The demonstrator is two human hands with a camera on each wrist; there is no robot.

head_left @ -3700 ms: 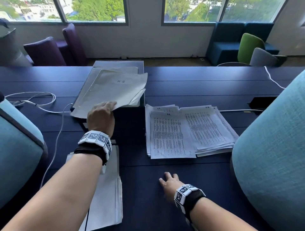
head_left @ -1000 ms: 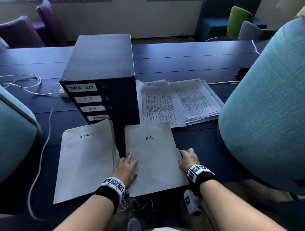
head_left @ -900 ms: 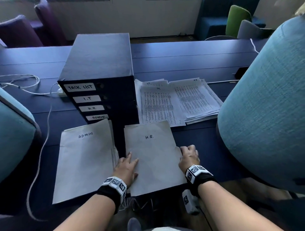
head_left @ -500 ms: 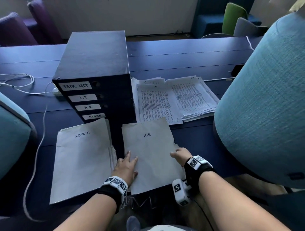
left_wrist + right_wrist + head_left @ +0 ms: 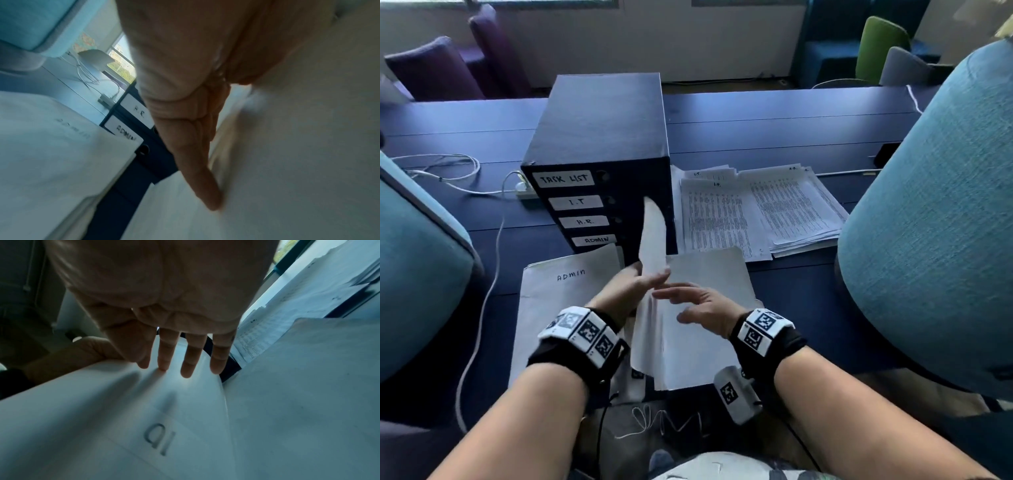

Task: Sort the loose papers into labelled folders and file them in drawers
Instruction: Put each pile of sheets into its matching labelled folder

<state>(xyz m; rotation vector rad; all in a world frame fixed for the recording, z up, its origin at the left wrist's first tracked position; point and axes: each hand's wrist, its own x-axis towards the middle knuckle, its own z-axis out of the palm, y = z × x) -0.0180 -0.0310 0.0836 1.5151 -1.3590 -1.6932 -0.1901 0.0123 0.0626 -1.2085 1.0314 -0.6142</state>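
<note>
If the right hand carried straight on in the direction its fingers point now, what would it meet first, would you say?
The right hand points leftward with straight fingers, so it would probably first meet the raised pale front cover of the paper folder, with the left hand propping it from behind. Depth is uncertain; the fingertips may already touch it.

Centre frame, I've got the tall dark blue drawer cabinet (image 5: pixel 599 150) walling off the middle of the dark blue table (image 5: pixel 774 133); no way straight ahead. Just right of it, the spread stack of printed white papers (image 5: pixel 756 212) covers the tabletop. Far right, the big teal upholstered chair back (image 5: pixel 935 222) closes that side off; another teal chair (image 5: pixel 417 267) crowds the left edge. Lower centre, the raised pale folder cover (image 5: pixel 652 233) stands between my hands. Left of it lies the flat pale folder marked ADMIN (image 5: pixel 561 301). Upper left, white cables (image 5: pixel 448 171) trail across. Bare tabletop shows behind the cabinet, upper right.
</note>
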